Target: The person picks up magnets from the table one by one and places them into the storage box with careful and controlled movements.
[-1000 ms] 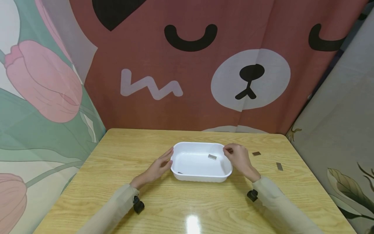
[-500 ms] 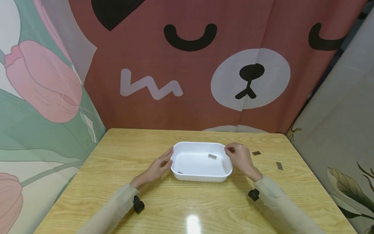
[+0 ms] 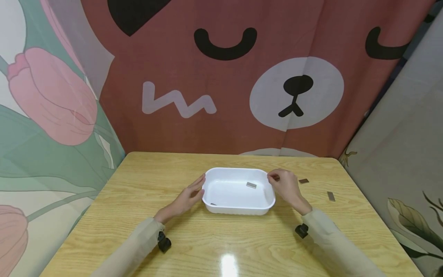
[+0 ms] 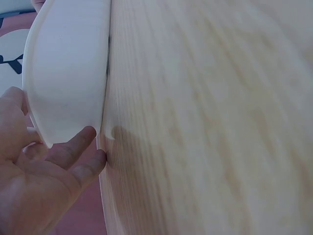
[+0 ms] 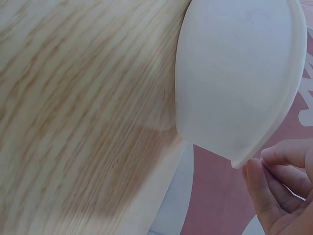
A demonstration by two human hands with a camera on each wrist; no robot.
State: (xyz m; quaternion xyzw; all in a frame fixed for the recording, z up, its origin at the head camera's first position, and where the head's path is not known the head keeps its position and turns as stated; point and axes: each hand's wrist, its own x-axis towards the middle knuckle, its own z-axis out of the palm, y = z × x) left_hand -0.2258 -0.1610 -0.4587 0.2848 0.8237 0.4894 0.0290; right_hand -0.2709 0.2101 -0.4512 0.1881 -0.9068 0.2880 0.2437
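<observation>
A white rectangular plastic tray (image 3: 242,211) with rounded corners stands mid-table. My left hand (image 3: 185,200) rests its extended fingers and thumb against the tray's left end; in the left wrist view its fingertips touch the tray's outer wall. At the back right corner, my right hand (image 3: 283,186) has curled fingers, thumb and fingertips pinched together at the rim. A small flat silver-grey rectangular piece (image 3: 251,185) lies on the tray floor. Part of another dark piece (image 3: 214,204) shows near the front left corner, mostly hidden by the front wall.
Right of the tray, a small dark rectangular piece (image 3: 303,181) and a grey one (image 3: 331,196) lie on the wooden table (image 3: 166,250). A printed curtain (image 3: 180,130) hangs directly behind the table's back edge, with more fabric on both sides.
My right hand has shifted slightly right along the tray's back right rim. The left hand, the tray and the small pieces stay in place.
</observation>
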